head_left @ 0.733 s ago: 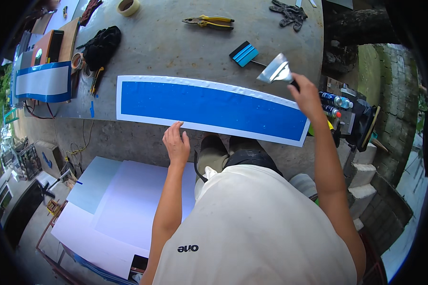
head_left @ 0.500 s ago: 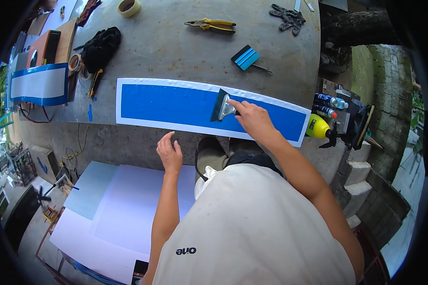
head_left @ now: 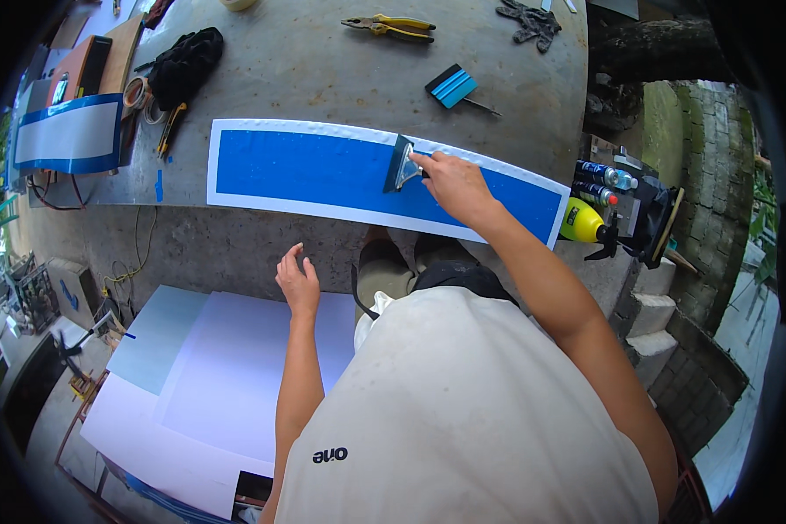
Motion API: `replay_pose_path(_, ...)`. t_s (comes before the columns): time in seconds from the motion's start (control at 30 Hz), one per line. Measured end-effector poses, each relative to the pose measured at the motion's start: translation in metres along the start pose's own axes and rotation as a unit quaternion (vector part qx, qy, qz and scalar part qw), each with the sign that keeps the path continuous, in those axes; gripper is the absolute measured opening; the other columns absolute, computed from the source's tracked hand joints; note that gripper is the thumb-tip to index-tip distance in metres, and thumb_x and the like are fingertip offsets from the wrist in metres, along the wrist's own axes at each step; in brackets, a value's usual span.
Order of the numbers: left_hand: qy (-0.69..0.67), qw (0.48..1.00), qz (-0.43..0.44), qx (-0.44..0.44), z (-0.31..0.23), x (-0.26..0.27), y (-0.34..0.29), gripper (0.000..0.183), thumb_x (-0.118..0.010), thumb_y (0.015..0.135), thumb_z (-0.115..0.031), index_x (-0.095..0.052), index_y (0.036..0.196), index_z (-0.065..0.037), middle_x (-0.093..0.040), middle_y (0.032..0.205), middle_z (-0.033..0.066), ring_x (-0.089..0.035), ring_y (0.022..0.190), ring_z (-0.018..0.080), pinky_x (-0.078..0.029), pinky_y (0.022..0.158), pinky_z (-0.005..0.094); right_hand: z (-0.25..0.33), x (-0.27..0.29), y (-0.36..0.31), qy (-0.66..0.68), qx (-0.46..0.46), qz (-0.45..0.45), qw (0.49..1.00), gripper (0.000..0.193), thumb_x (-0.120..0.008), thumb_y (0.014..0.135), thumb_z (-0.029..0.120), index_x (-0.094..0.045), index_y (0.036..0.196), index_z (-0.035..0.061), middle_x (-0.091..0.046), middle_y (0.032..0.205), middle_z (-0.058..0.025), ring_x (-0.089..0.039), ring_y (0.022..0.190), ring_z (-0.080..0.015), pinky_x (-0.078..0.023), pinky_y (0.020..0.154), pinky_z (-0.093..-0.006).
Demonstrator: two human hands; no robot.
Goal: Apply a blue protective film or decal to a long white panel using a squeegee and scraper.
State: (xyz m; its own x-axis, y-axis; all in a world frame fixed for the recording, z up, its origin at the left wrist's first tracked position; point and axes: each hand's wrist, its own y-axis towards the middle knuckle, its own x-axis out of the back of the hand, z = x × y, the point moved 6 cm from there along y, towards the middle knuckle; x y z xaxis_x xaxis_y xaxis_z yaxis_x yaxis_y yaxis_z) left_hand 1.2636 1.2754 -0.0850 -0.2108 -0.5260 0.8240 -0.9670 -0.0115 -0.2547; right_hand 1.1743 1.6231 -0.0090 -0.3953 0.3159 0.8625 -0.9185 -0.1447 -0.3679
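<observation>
I am seeing the left hand (head_left: pixel 298 281) hanging free, loosely curled. The right hand (head_left: pixel 457 185) is grasping a wide-bladed scraper (head_left: pixel 397 166) over the white-bordered blue panel (head_left: pixel 306 166), which is lying along the table (head_left: pixel 323 83) edge; pliers (head_left: pixel 378 26) are resting beyond.

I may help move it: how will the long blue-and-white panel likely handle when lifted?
The panel may flex if lifted by one end, being long and narrow. Pale specks on its blue face could be droplets, so it might be slippery. Lying flat, it seems unlikely to roll.
</observation>
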Motion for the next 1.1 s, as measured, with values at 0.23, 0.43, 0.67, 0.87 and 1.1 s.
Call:
replay_pose_path(0.23,0.011,0.997,-0.023,-0.068,-0.069,-0.027,-0.036,0.036,-0.059,0.087,-0.007,-0.057,0.123,-0.010,-0.061,0.118,0.0086,-0.054,0.115,0.0291,-0.038,0.099,0.0434,-0.020,0.016,-0.014,-0.006,0.009,-0.005,1.000,0.039,-0.062,0.091,0.016,-0.059,0.130,0.0118,-0.066,0.105,-0.0138,-0.068,0.095,-0.0305,-0.054,0.079,-0.0427)
replay_pose_path(0.43,-0.035,0.998,-0.018,-0.056,-0.099,-0.052,-0.049,0.036,-0.060,0.087,-0.009,-0.057,0.124,-0.011,-0.060,0.121,0.0099,-0.052,0.117,0.0301,-0.037,0.101,0.0447,-0.020,-0.002,-0.027,0.011,0.039,-0.022,0.999,0.035,-0.060,0.090,0.015,-0.061,0.125,0.0095,-0.066,0.106,-0.0160,-0.068,0.096,-0.0333,-0.054,0.080,-0.0439)
replay_pose_path(0.67,-0.042,0.997,0.006,0.058,-0.028,-0.075,-0.110,0.034,-0.060,0.088,-0.013,-0.058,0.122,-0.011,-0.064,0.116,0.0082,-0.055,0.114,0.0297,-0.038,0.099,0.0457,-0.003,-0.020,0.001,-0.006,0.058,-0.002,0.998,0.029,-0.052,0.093,0.012,-0.063,0.119,0.0076,-0.066,0.107,-0.0174,-0.068,0.096,-0.0339,-0.055,0.079,-0.0432)
replay_pose_path(0.87,-0.054,0.983,0.043,0.172,0.028,-0.102,-0.172,0.031,-0.062,0.089,-0.015,-0.060,0.120,-0.012,-0.066,0.114,0.0072,-0.057,0.111,0.0287,-0.040,0.097,0.0454,-0.020,-0.025,-0.012,-0.045,0.056,0.010,0.997,0.029,-0.051,0.093,0.013,-0.064,0.117,0.0071,-0.066,0.107,-0.0179,-0.068,0.097,-0.0334,-0.055,0.080,-0.0431)
replay_pose_path(1.1,-0.089,0.975,0.052,0.196,0.041,-0.125,-0.187,0.027,-0.064,0.088,-0.014,-0.063,0.114,-0.008,-0.068,0.109,0.0104,-0.061,0.106,0.0294,-0.046,0.094,0.0421,-0.086,-0.023,-0.081,-0.045,0.022,-0.016,0.999,0.033,-0.052,0.095,0.018,-0.061,0.126,0.0135,-0.066,0.103,-0.0143,-0.067,0.092,-0.0326,-0.053,0.079,-0.0445)
